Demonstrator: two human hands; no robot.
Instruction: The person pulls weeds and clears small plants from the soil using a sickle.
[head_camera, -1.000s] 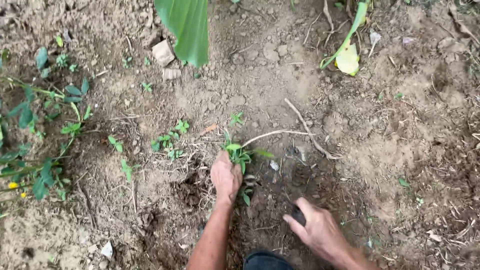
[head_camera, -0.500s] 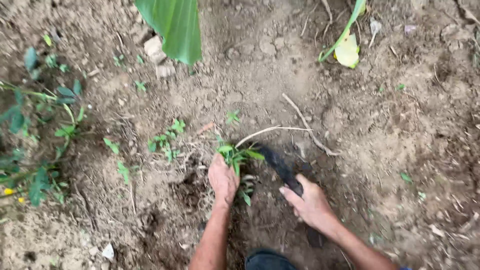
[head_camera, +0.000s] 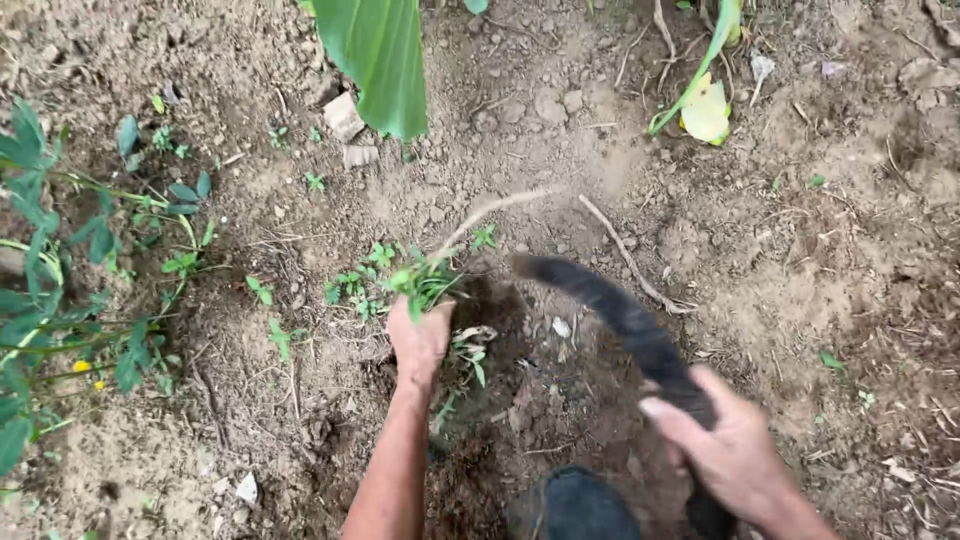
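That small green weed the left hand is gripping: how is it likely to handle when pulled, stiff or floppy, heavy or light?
The weed will probably flop: its stems look thin and its leaves splay loosely above the left hand. It is likely very light, being a small tuft. It may tear rather than lift whole, since the leaves look soft; whether it is rooted in the soil is hidden.

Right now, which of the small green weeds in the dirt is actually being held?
The leafy weed clump gripped by the left hand, mid-frame beside the dark hole; the other small weeds stand untouched to its left.
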